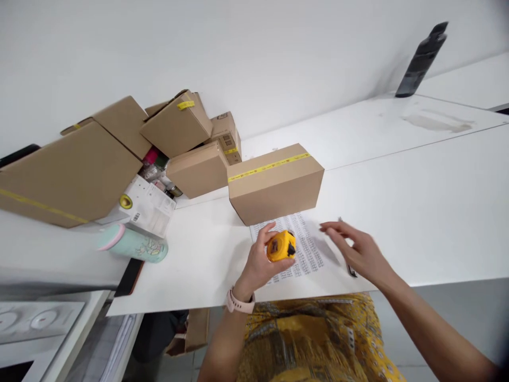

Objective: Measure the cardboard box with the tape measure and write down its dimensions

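Observation:
My left hand (262,260) grips a yellow tape measure (281,246) with black parts, its fingers and thumb curved around the case. Below it lies a printed sheet (306,249) covered in columns of small text. My right hand (358,252) hovers to the right of the sheet, fingers stretched out toward the tape measure, holding nothing that I can see. Partly hidden under that hand is a small dark, shiny object (352,271). Just beyond both hands stands a closed cardboard box (274,191) with yellow tape along its top; its near edge meets the sheet.
More cardboard boxes (175,127) are piled at the back left, with a large box (71,170) in front. A mint-green tumbler (135,244) lies near a white carton (149,204). A dark bottle (421,61) stands at the back right on the white table (417,212).

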A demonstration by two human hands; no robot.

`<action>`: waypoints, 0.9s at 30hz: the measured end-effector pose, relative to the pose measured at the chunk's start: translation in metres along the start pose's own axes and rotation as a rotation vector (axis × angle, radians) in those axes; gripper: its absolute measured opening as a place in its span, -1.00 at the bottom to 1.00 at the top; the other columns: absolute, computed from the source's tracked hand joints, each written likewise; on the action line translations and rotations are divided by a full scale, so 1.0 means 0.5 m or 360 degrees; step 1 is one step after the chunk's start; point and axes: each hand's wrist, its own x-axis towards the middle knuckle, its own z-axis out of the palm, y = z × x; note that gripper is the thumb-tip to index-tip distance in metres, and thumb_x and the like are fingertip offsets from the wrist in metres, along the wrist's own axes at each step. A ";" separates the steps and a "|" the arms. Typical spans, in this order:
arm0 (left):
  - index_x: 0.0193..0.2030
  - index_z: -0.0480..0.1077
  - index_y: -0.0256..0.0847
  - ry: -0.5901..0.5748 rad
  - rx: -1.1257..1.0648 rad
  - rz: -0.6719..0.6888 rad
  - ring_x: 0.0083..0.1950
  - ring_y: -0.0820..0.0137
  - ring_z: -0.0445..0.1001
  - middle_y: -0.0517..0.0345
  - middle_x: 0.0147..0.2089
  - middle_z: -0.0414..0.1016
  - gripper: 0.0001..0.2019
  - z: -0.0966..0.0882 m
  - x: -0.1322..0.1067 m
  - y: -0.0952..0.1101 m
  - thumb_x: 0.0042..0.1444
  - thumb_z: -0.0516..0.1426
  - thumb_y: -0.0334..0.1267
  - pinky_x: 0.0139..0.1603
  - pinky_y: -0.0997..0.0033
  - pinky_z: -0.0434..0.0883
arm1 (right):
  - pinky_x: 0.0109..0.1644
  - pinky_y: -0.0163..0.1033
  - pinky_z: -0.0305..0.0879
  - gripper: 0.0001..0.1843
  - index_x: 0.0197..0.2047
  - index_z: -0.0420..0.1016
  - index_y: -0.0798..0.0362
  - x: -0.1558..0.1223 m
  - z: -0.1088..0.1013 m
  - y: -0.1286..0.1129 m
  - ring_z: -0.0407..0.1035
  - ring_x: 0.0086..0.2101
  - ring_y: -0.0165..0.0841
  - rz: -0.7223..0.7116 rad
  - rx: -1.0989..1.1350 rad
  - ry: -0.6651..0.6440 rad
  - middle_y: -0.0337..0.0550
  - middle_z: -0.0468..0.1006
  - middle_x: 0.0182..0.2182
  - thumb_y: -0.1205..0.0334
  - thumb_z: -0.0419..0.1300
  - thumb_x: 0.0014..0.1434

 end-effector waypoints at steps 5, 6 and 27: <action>0.42 0.08 -0.05 -0.0273 -0.0141 -0.0045 0.16 0.17 0.53 -0.08 0.19 0.50 -0.05 0.011 -0.009 0.026 -0.05 0.46 -0.21 0.23 0.08 0.45 | -0.13 -0.10 0.44 -0.50 -0.08 0.61 0.00 0.011 0.045 -0.090 0.52 -0.20 -0.18 0.0166 0.0706 -0.0589 -0.03 0.67 -0.19 -0.26 0.17 0.28; 0.42 0.08 -0.05 -0.0286 -0.0144 -0.0056 0.16 0.17 0.53 -0.09 0.20 0.50 -0.05 0.010 -0.011 0.025 -0.05 0.46 -0.22 0.24 0.07 0.44 | -0.17 -0.12 0.42 -0.51 -0.13 0.60 0.01 0.012 0.050 -0.095 0.50 -0.25 -0.22 0.0179 0.0730 -0.0605 -0.05 0.66 -0.24 -0.27 0.21 0.24; 0.47 0.14 -0.21 0.0284 0.0359 -0.0280 0.14 0.18 0.48 -0.02 0.13 0.43 -0.05 -0.193 0.020 -0.025 -0.09 0.37 -0.22 0.26 0.10 0.36 | 0.41 0.13 0.09 -0.52 -0.28 0.51 -0.03 0.166 -0.025 0.070 0.23 0.31 -0.07 0.0223 0.0847 -0.0085 -0.06 0.40 0.33 -0.32 0.28 0.18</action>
